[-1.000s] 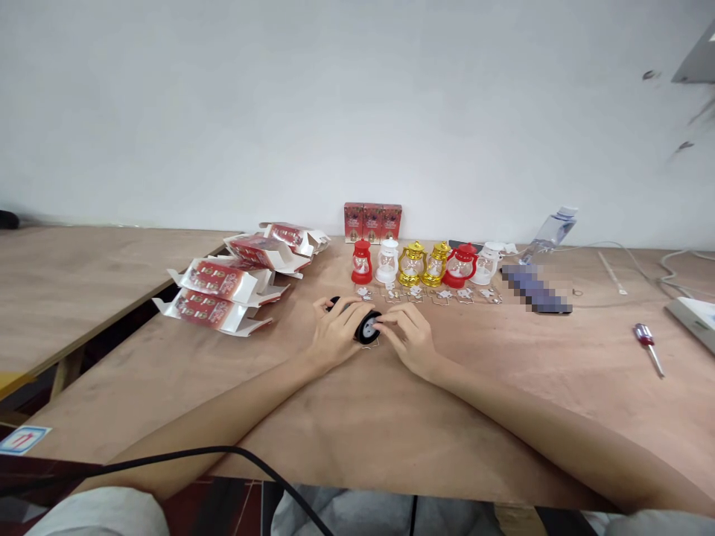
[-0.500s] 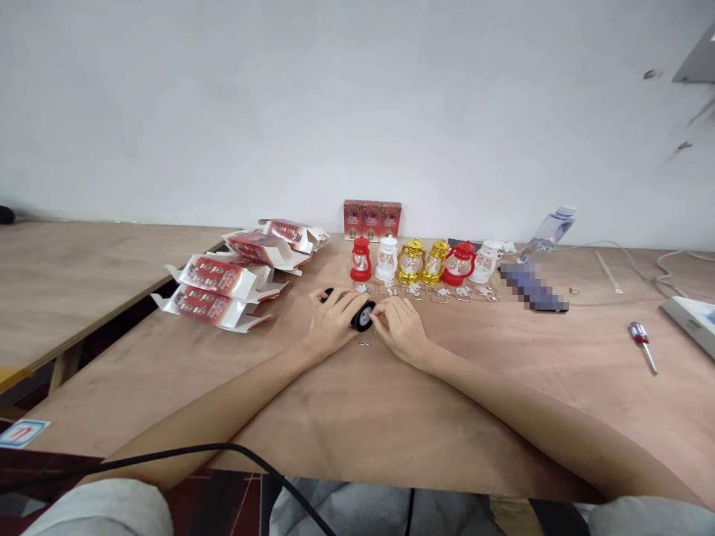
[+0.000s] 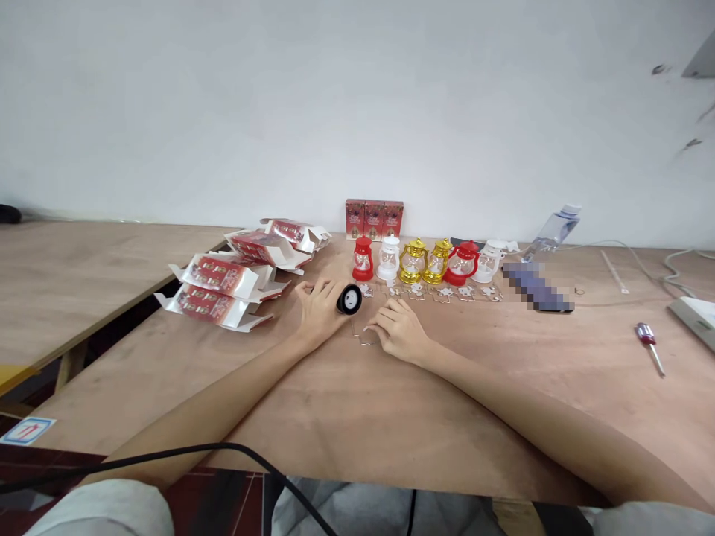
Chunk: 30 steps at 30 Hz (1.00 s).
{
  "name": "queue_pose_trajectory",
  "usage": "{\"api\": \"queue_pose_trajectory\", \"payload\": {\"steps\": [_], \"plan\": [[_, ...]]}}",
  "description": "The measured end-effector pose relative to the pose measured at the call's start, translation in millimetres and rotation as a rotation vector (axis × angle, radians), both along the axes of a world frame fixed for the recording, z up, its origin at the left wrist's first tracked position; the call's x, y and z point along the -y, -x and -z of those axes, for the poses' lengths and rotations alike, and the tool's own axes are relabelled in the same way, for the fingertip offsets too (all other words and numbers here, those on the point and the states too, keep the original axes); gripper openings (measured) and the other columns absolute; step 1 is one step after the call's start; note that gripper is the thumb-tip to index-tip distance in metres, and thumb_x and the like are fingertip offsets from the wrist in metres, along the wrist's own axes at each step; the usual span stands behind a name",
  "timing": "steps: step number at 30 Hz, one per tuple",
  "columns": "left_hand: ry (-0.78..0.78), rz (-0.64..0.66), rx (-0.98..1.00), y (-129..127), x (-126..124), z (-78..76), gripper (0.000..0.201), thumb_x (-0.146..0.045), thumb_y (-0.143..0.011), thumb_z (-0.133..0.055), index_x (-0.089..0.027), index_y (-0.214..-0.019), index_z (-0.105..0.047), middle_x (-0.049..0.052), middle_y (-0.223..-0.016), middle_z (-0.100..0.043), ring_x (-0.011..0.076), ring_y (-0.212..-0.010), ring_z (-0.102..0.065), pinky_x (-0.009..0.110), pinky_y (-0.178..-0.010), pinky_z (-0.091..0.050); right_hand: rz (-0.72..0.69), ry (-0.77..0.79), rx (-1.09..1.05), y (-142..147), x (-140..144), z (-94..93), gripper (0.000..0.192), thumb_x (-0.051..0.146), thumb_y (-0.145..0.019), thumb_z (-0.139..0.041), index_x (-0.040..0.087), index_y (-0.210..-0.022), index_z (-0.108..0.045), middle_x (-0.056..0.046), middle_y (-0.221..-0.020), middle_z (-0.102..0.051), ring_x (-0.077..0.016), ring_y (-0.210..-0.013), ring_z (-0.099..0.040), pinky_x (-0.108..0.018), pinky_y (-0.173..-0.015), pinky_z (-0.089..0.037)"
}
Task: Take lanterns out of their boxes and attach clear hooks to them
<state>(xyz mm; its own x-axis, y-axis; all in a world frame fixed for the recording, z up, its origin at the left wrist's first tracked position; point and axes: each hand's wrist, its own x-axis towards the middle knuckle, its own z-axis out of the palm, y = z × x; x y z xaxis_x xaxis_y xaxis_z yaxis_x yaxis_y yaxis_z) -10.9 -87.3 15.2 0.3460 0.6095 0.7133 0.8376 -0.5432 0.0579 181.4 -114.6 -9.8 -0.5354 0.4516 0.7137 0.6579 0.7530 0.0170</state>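
Observation:
My left hand (image 3: 317, 307) grips a small black lantern (image 3: 349, 298) lying on its side on the wooden table (image 3: 357, 417), its round base with a white centre facing me. My right hand (image 3: 399, 333) rests on the table just right of it, fingers curled over a thin wire handle (image 3: 363, 339). It no longer touches the lantern. Behind stands a row of small lanterns: red (image 3: 363, 260), white (image 3: 388, 259), gold (image 3: 412, 262), gold (image 3: 439, 261), red (image 3: 461, 263) and white (image 3: 490, 261). Small clear figures (image 3: 441, 292) lie in front of them.
Flat red-and-white cartons (image 3: 223, 286) are piled at the left. Three red boxes (image 3: 374, 219) stand against the wall. A screwdriver (image 3: 649, 344), a plastic bottle (image 3: 553, 229), white cables (image 3: 642, 260) and a grey device (image 3: 696, 318) lie at the right. A black cable (image 3: 195, 455) crosses near my lap.
My right hand has let go of the black lantern and dropped onto the table by the wire handle. My left hand has carried the lantern a little left and away from me.

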Motion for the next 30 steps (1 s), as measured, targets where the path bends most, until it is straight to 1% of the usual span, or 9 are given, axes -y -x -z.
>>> {"api": "queue_pose_trajectory", "payload": {"steps": [3,7,10,13,18,23,27,30], "plan": [[-0.024,0.022,-0.023,-2,1,1.2,0.028,-0.032,-0.076,-0.063,-0.022,-0.101,-0.057,0.005,-0.095,-0.071,0.0237,-0.092,-0.058,0.041,-0.081,-0.022,-0.007,-0.034,-0.042,0,2,-1.1,0.015,0.012,-0.084,-0.051,0.018,-0.077,-0.063,-0.003,-0.068,-0.063,-0.0169,-0.071,-0.046,-0.030,-0.065,-0.032],[-0.057,0.064,-0.056,-6,5,1.7,0.027,-0.037,-0.079,-0.059,-0.021,-0.100,-0.059,0.007,-0.097,-0.071,0.0239,-0.093,-0.058,0.042,-0.080,-0.022,0.019,-0.057,-0.183,5,4,-5.4,0.013,0.022,-0.089,-0.052,0.018,-0.083,-0.063,-0.004,-0.078,-0.067,-0.0153,-0.074,-0.052,-0.030,-0.068,-0.035],[-0.083,0.090,-0.067,-9,8,2.4,0.027,-0.039,-0.081,-0.058,-0.020,-0.100,-0.059,0.008,-0.098,-0.071,0.0240,-0.091,-0.058,0.041,-0.079,-0.022,0.025,-0.090,-0.252,10,1,-7.8,0.012,0.024,-0.089,-0.053,0.018,-0.083,-0.063,-0.004,-0.080,-0.068,-0.0148,-0.075,-0.054,-0.030,-0.069,-0.037],[-0.094,0.100,-0.060,-10,9,4.3,0.028,-0.038,-0.081,-0.057,-0.019,-0.101,-0.059,0.009,-0.097,-0.070,0.0234,-0.089,-0.059,0.040,-0.078,-0.022,0.026,-0.125,-0.268,13,-3,-8.3,0.011,0.025,-0.087,-0.056,0.019,-0.082,-0.064,-0.004,-0.080,-0.069,-0.0151,-0.075,-0.055,-0.030,-0.070,-0.038],[-0.091,0.086,-0.068,-7,7,7.3,0.030,-0.037,-0.079,-0.059,-0.018,-0.102,-0.058,0.009,-0.096,-0.070,0.0230,-0.086,-0.058,0.039,-0.075,-0.023,0.018,-0.231,-0.208,14,-3,-7.8,0.007,0.019,-0.086,-0.057,0.018,-0.082,-0.063,-0.002,-0.077,-0.068,-0.0141,-0.074,-0.054,-0.030,-0.069,-0.037],[-0.099,0.075,-0.078,-7,6,7.5,0.027,-0.032,-0.076,-0.059,-0.017,-0.100,-0.059,0.009,-0.095,-0.070,0.0233,-0.085,-0.057,0.039,-0.074,-0.023,0.104,-0.396,-0.047,17,-1,-9.9,0.008,0.018,-0.086,-0.054,0.017,-0.082,-0.061,-0.003,-0.079,-0.067,-0.0142,-0.073,-0.052,-0.030,-0.067,-0.035],[-0.125,0.072,-0.078,-9,6,5.9,0.025,-0.029,-0.077,-0.057,-0.016,-0.098,-0.059,0.009,-0.092,-0.071,0.0234,-0.084,-0.057,0.039,-0.072,-0.022,0.152,-0.536,0.032,20,-2,-11.7,0.012,0.015,-0.085,-0.053,0.017,-0.075,-0.059,-0.001,-0.067,-0.061,-0.0141,-0.068,-0.049,-0.031,-0.068,-0.033],[-0.126,0.072,-0.086,-10,7,5.1,0.025,-0.027,-0.076,-0.056,-0.016,-0.098,-0.059,0.008,-0.092,-0.071,0.0233,-0.084,-0.057,0.039,-0.071,-0.022,0.165,-0.580,0.061,21,-2,-12.0,0.018,0.015,-0.085,-0.052,0.017,-0.067,-0.054,0.000,-0.060,-0.056,-0.0141,-0.066,-0.047,-0.031,-0.067,-0.032]]}}
